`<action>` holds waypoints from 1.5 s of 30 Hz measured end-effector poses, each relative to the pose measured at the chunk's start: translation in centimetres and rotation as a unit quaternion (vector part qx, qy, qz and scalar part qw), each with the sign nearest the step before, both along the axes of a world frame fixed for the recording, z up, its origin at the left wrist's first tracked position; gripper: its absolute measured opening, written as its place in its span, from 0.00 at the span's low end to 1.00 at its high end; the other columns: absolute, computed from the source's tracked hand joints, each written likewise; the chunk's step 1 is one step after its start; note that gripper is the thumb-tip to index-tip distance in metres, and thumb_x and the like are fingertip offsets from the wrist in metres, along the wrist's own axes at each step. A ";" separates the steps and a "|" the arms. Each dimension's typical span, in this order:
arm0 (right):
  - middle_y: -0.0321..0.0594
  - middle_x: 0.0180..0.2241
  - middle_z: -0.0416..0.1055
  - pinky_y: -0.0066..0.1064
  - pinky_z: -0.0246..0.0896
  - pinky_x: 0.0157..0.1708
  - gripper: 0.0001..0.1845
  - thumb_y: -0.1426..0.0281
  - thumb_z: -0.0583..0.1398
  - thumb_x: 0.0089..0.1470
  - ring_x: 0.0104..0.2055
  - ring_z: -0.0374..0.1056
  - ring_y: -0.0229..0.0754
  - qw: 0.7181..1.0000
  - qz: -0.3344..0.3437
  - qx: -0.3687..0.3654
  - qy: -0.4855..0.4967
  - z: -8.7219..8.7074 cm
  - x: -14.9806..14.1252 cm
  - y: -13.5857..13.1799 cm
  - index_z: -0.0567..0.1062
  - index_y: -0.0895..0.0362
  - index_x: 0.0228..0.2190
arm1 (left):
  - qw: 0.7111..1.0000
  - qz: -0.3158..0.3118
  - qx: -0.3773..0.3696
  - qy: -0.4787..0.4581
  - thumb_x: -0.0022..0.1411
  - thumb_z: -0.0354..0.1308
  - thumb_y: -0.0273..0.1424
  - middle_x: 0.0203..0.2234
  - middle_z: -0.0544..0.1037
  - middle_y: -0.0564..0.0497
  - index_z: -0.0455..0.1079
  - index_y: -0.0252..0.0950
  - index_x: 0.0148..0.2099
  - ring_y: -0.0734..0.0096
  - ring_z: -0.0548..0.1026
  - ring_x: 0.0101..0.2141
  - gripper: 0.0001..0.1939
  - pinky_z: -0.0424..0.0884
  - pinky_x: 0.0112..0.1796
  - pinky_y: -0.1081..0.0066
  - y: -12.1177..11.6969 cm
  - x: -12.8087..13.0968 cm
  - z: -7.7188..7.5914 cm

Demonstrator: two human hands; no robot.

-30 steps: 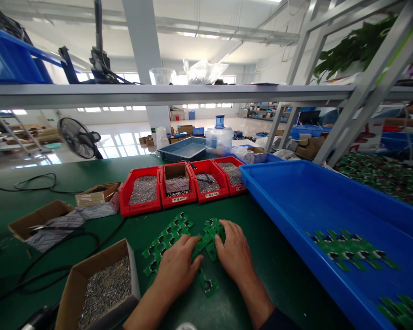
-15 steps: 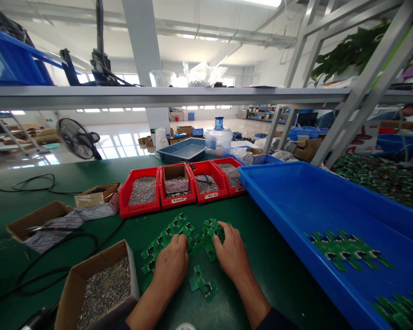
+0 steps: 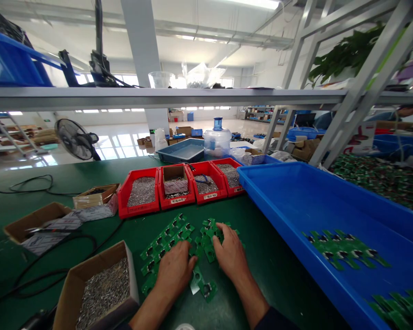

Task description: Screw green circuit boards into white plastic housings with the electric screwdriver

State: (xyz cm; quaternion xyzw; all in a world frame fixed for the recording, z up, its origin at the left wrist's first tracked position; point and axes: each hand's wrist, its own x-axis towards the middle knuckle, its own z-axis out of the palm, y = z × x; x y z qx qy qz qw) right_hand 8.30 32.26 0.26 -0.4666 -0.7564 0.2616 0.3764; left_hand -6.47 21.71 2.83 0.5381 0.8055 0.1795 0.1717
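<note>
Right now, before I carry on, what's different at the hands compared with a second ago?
The left hand has shifted slightly left and nearer the body, uncovering more of the loose green board beside its thumb. Whether it took hold of or released anything is unclear. The right hand stays at the board cluster; the red bins and blue tray are unchanged.

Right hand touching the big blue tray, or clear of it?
Apart. The head view shows a strip of green tabletop between the right hand and the near side of the blue tray.
</note>
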 end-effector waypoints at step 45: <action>0.44 0.40 0.80 0.37 0.69 0.44 0.14 0.68 0.52 0.65 0.43 0.76 0.47 0.986 0.136 -0.070 0.063 2.3 -1.4 -2.5 0.75 0.56 0.46 | 0.852 -0.033 0.027 -0.521 0.59 0.58 0.35 0.30 0.80 0.49 0.59 0.35 0.53 0.70 0.76 0.25 0.22 0.67 0.25 0.75 0.0 -0.1 1.4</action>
